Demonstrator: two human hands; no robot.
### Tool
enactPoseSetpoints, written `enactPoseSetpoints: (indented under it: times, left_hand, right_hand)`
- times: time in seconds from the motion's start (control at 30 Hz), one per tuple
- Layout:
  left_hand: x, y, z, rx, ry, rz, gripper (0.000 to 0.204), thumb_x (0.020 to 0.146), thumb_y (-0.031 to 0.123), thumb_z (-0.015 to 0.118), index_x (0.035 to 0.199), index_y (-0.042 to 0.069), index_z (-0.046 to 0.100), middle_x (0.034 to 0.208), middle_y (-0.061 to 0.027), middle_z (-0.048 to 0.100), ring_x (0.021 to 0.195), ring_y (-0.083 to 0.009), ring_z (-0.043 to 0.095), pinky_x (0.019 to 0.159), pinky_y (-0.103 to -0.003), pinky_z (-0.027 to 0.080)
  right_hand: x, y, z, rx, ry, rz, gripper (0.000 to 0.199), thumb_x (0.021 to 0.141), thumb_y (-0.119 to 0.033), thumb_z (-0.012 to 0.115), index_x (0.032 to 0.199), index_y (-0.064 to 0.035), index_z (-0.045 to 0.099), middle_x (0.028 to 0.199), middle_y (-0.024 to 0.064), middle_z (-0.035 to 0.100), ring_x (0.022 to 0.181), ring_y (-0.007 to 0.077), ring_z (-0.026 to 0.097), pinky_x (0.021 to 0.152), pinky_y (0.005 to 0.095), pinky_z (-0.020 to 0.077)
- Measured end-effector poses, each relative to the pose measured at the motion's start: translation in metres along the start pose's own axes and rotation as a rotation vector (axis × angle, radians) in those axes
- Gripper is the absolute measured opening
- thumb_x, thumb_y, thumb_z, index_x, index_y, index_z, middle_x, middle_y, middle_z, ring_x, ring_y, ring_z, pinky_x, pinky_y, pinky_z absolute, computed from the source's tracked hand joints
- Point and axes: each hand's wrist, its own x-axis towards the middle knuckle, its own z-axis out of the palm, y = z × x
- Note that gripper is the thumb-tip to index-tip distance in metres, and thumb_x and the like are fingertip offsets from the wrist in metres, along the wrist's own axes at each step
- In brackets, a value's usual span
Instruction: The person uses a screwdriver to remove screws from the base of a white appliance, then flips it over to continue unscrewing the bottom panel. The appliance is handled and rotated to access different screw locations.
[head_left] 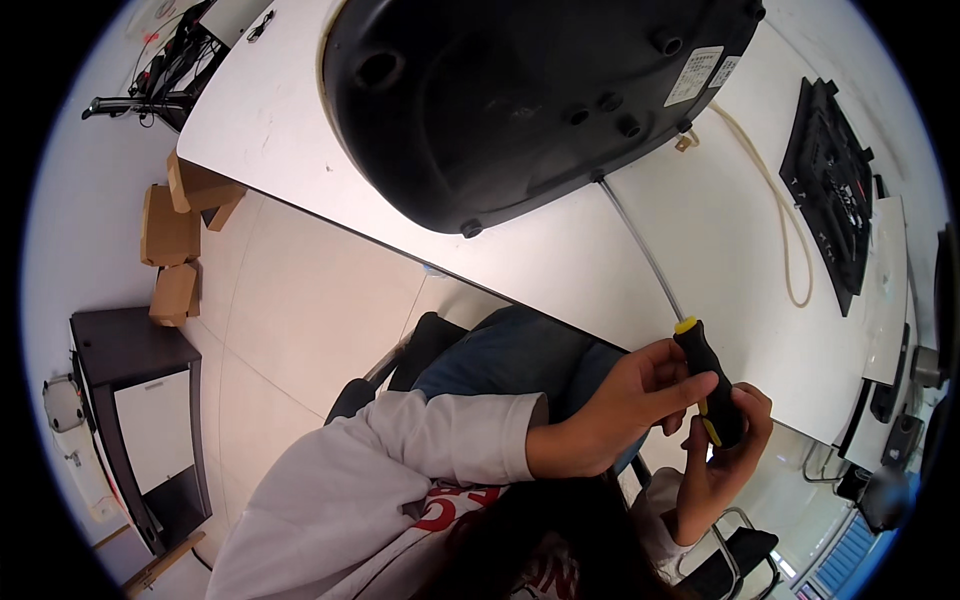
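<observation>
A large appliance with a black plastic base [500, 100] rests on the table, its underside facing me, with several round recesses and posts and white labels. A long screwdriver [712, 385] with a black and yellow handle slants up from my hands, its shaft tip at the lower edge of the base, in or at a hole; the very end is hidden. My left hand [635, 405] pinches the handle near its upper half, thumb across it. My right hand [735, 435] curls its fingers round the handle's butt end.
The white table [270, 120] runs diagonally under the appliance. A beige cord [785, 220] loops to its right, beside a black flat panel [832, 190]. Cardboard boxes [170, 228] and a dark cabinet [140, 350] stand on the left. Chairs [735, 560] stand at lower right.
</observation>
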Motion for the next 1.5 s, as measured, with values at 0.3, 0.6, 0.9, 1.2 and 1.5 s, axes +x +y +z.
enactPoseSetpoints:
  times: [0.3, 0.6, 0.9, 1.2, 1.5]
  left_hand:
    - [0.0, -0.001, 0.0, -0.023, 0.001, 0.011, 0.025, 0.083, 0.017, 0.059, 0.101, 0.004, 0.047, 0.078, 0.001, 0.051, 0.058, -0.0052, 0.047, 0.051, -0.019, 0.037]
    - [0.001, 0.005, 0.003, 0.055, 0.014, -0.01, 0.026, 0.083, 0.017, 0.06, 0.101, 0.003, 0.048, 0.078, -0.0005, 0.054, 0.057, -0.0058, 0.048, 0.051, -0.019, 0.039]
    - [0.001, 0.005, 0.004, 0.05, 0.024, -0.008, 0.027, 0.082, 0.018, 0.061, 0.101, 0.004, 0.049, 0.074, 0.001, 0.053, 0.056, -0.005, 0.047, 0.05, -0.019, 0.038]
    - [0.001, 0.003, 0.003, 0.078, 0.051, 0.017, 0.03, 0.082, 0.019, 0.061, 0.104, 0.004, 0.049, 0.073, 0.0019, 0.052, 0.054, -0.0033, 0.044, 0.048, -0.017, 0.035]
    - [0.002, 0.003, 0.003, 0.089, 0.05, 0.019, 0.034, 0.083, 0.019, 0.059, 0.11, 0.003, 0.047, 0.074, 0.0024, 0.051, 0.054, -0.0027, 0.042, 0.049, -0.017, 0.034]
  right_hand:
    - [-0.001, 0.011, -0.013, 0.155, -0.212, 0.184, 0.047, 0.088, -0.042, 0.042, 0.109, -0.0007, 0.043, 0.1, 0.0077, 0.048, 0.068, 0.008, 0.048, 0.048, 0.0178, 0.0354]
    - [0.006, -0.009, 0.002, 0.062, 0.019, -0.006, 0.038, 0.069, -0.005, 0.057, 0.105, -0.0005, 0.047, 0.099, 0.01, 0.046, 0.083, 0.0169, 0.049, 0.071, 0.0239, 0.0406]
    - [0.005, -0.011, -0.001, 0.197, 0.009, 0.164, 0.034, 0.08, -0.018, 0.056, 0.105, 0.0017, 0.049, 0.092, 0.0079, 0.048, 0.067, 0.0106, 0.049, 0.053, 0.0191, 0.0378]
    - [0.005, -0.012, 0.003, 0.153, 0.025, 0.114, 0.04, 0.07, -0.01, 0.06, 0.108, -0.001, 0.049, 0.097, 0.0102, 0.049, 0.077, 0.0131, 0.05, 0.063, 0.021, 0.0415]
    - [0.004, -0.009, 0.0, 0.137, 0.004, 0.192, 0.038, 0.067, 0.0, 0.059, 0.105, -0.0006, 0.051, 0.096, 0.0089, 0.048, 0.075, 0.0136, 0.051, 0.053, 0.0187, 0.0416]
